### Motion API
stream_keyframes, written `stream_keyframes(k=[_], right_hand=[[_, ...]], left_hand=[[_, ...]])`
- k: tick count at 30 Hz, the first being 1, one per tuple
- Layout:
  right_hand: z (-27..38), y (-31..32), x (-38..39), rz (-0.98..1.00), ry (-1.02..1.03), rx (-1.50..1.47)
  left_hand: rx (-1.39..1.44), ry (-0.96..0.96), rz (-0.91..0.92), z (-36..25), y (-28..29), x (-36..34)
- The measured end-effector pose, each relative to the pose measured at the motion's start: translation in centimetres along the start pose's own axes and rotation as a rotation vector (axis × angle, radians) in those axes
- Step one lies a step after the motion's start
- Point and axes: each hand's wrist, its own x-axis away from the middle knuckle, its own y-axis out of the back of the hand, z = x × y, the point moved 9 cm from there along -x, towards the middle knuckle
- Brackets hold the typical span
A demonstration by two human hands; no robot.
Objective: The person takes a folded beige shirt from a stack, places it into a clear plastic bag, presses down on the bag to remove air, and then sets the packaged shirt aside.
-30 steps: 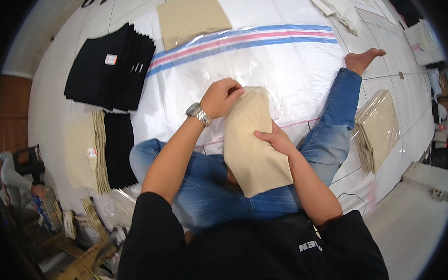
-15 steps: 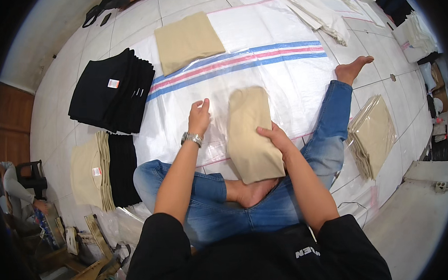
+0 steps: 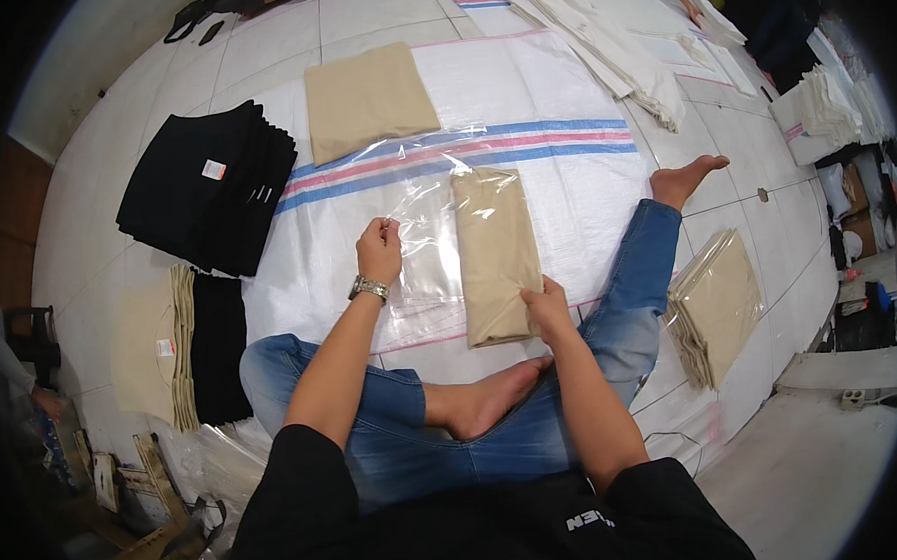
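Note:
A folded beige garment (image 3: pixel 495 253) lies upright on the white woven sheet in front of me, in the right part of a clear plastic bag (image 3: pixel 425 251). The bag's film shines over its upper part and spreads out to its left. My left hand (image 3: pixel 378 251), with a watch on the wrist, is closed in a pinch on the bag's left edge. Thumb and fingers of my right hand (image 3: pixel 548 310) close on the lower right edge of the garment; whether film lies between them is hard to see.
Another folded beige garment (image 3: pixel 371 101) lies farther off on the striped sheet (image 3: pixel 575 189). At left stand a black stack (image 3: pixel 189 181) and a beige and black stack (image 3: pixel 151 338). Bagged beige garments (image 3: pixel 718 303) lie at right. Another person's hands touch white cloth (image 3: pixel 584 49) at the far right.
My left hand, held loose before, now pinches the bag's edge. The beige garment has gone from tilted and raised to flat on the sheet. My right hand has slid to its lower edge.

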Motion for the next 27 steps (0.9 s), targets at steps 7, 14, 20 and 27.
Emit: stream_keyframes(k=[7, 14, 20, 27], right_hand=[[5.1, 4.8, 1.5, -0.234, 0.085, 0.899], [5.4, 6.0, 2.6, -0.258, 0.103, 1.039], [6.6, 0.8, 6.0, -0.172, 0.393, 0.959], [6.9, -4.8, 9.7, -0.077, 0.763, 0.799]], left_hand=[[-0.381, -0.523, -0.175, -10.5, -1.0, 5.1], [-0.585, -0.806, 0.623, -9.8, -11.0, 9.0], [-0.625, -0.999, 0.741, -9.9, -12.9, 10.7], [-0.547, -0.997, 0.574, -11.4, -11.4, 9.3]])
